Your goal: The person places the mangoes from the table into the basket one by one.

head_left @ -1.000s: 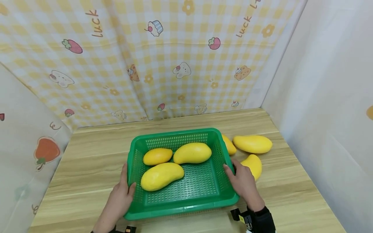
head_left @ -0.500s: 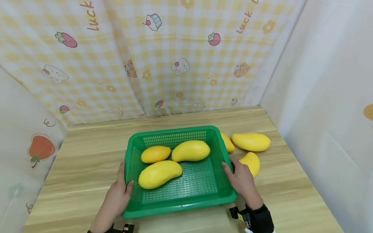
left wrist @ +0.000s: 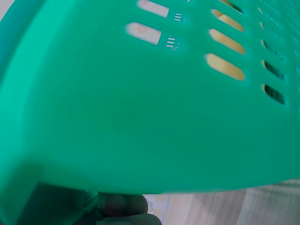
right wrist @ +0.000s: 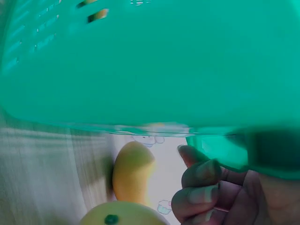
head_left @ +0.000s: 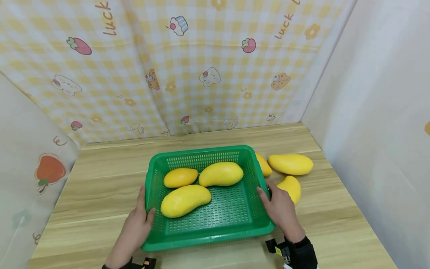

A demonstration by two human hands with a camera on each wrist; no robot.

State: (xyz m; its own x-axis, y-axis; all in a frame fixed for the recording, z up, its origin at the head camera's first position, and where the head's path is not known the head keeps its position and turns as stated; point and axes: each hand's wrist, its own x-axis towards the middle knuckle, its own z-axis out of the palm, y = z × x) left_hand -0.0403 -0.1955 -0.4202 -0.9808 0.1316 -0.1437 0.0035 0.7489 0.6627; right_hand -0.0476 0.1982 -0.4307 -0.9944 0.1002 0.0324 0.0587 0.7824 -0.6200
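A green plastic basket with slotted sides sits between my hands in the head view. In it lie a small orange-yellow mango, a larger yellow mango and another large mango nearer the front. My left hand grips the left rim, thumb inside. Opposite, my right hand holds the right rim the same way. Curled fingers show beneath the rim in the right wrist view; in the left wrist view, fingertips appear below the basket wall. Whether the basket touches the table, I cannot tell.
Right of the basket, a yellow mango lies on the wooden table. A second mango is partly behind my right hand, and a third is partly covered by the basket. A checked cloth hangs behind.
The head view has shifted slightly. Both hands keep their grip on the basket, and the mangoes stay where they were in and beside it.
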